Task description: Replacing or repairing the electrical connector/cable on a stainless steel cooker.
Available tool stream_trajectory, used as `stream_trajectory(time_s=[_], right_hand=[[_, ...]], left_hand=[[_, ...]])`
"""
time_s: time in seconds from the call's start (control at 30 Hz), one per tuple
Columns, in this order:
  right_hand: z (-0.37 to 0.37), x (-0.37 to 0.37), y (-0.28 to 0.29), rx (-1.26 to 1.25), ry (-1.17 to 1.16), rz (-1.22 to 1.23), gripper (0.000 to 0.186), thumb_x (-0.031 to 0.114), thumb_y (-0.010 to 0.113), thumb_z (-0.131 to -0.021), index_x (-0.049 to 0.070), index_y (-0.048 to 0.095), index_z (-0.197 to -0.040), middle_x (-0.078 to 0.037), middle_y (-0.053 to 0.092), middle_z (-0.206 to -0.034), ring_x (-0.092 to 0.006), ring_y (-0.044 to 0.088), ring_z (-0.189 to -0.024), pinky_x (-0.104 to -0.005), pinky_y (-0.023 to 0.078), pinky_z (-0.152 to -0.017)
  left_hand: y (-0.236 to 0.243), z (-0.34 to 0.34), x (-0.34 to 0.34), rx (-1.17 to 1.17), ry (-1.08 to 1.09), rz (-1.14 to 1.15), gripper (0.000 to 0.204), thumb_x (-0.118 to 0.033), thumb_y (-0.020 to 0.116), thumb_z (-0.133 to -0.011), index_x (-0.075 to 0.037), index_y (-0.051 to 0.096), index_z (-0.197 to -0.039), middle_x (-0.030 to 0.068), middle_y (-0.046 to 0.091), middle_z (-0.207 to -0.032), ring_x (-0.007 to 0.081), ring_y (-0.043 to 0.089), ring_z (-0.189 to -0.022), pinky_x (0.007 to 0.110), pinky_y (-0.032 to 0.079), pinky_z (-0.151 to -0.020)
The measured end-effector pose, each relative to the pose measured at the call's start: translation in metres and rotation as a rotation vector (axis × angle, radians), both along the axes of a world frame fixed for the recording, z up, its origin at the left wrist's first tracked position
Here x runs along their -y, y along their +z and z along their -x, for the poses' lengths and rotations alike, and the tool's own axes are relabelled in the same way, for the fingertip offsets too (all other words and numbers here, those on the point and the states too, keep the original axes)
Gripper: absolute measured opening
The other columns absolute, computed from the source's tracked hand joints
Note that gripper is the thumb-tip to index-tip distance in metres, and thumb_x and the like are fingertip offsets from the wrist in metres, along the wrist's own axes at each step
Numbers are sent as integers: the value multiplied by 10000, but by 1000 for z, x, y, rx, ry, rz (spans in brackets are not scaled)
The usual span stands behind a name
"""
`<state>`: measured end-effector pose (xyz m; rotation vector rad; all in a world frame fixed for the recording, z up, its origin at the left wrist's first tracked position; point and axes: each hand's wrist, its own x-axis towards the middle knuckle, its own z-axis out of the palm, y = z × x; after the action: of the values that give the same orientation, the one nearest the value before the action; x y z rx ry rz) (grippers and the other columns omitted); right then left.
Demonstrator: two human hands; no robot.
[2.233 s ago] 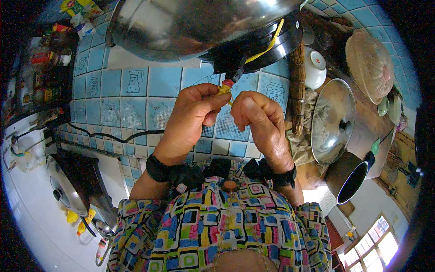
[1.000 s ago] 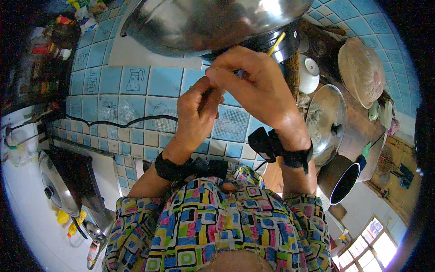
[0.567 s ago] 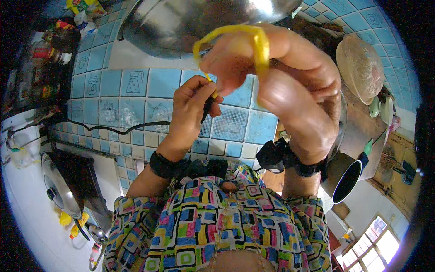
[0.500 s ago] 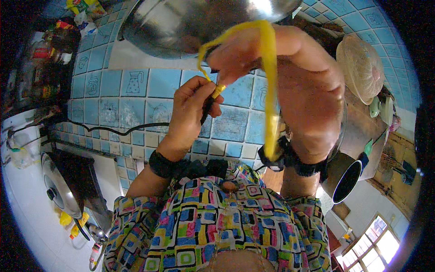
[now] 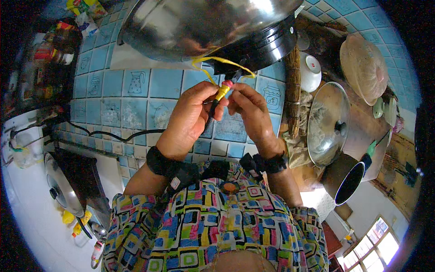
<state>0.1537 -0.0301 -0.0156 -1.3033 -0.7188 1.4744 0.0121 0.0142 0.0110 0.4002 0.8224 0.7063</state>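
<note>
My left hand [image 5: 185,122] grips a black cord [image 5: 210,115] at a joint wrapped in bright yellow tape [image 5: 222,92], with a pinkish part [image 5: 228,84] at its upper end. A loose yellow strip [image 5: 224,60] loops above the joint. My right hand [image 5: 253,120] has curled fingers at the right side of the joint, pinched on what looks like the yellow strip; their tips are small in view. Above both hands, a large metal pot [image 5: 195,25] stands by a black appliance base [image 5: 263,45], where the cord's dark upper end runs. The blue tiled counter [image 5: 113,84] lies below.
At right are a bark-covered log [image 5: 293,109], an upturned white bowl [image 5: 310,72], a mesh cover [image 5: 362,65], a metal lid [image 5: 326,122] and a dark pot [image 5: 342,179]. Another lid [image 5: 63,186] and crowded jars [image 5: 50,54] are at left. The cord runs leftward across the tiles.
My right hand swung high toward the camera with a long yellow loop, then came back down beside the joint. The loop now sits lower, and more yellow wrapping shows on the cord.
</note>
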Motion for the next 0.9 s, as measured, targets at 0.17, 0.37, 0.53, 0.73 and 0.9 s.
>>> stream_trajectory(time_s=[0.17,0.37,0.53,0.73,0.9], right_hand=[[10,-14,-6,-434,59,7,239,105,481,-787,25,534,-1006,-13,555,-770,-100,491,-670,-231,405,-606],[2,-17,-20,-714,133,63,277,95,494,-775,20,503,-1041,-16,556,-785,-92,488,-620,-209,390,-559],[-4,-16,-26,-754,225,58,228,89,537,-753,26,524,-971,-23,559,-767,-76,476,-569,-183,366,-512],[2,-18,-11,-497,187,18,142,120,602,-728,61,574,-855,1,553,-710,-70,472,-569,-188,366,-511],[5,-12,-23,-382,102,30,124,161,613,-742,81,594,-836,19,558,-719,-60,467,-563,-177,360,-520]], left_hand=[[-4,1,-2,47,-13,114,213,-186,444,-821,0,547,-828,88,560,-665,133,481,-499,237,366,-454],[-11,4,-2,112,-63,202,237,-198,420,-830,-6,553,-869,85,561,-664,120,470,-479,218,362,-438],[-17,6,-5,225,-91,282,213,-184,461,-810,-31,548,-930,29,525,-622,89,457,-459,195,358,-417],[-24,8,-8,200,-91,324,188,-142,493,-782,-37,546,-929,26,517,-642,93,471,-475,189,357,-396],[-30,9,-7,226,-110,332,169,-140,488,-784,-16,532,-889,51,521,-667,117,487,-492,209,375,-412]])
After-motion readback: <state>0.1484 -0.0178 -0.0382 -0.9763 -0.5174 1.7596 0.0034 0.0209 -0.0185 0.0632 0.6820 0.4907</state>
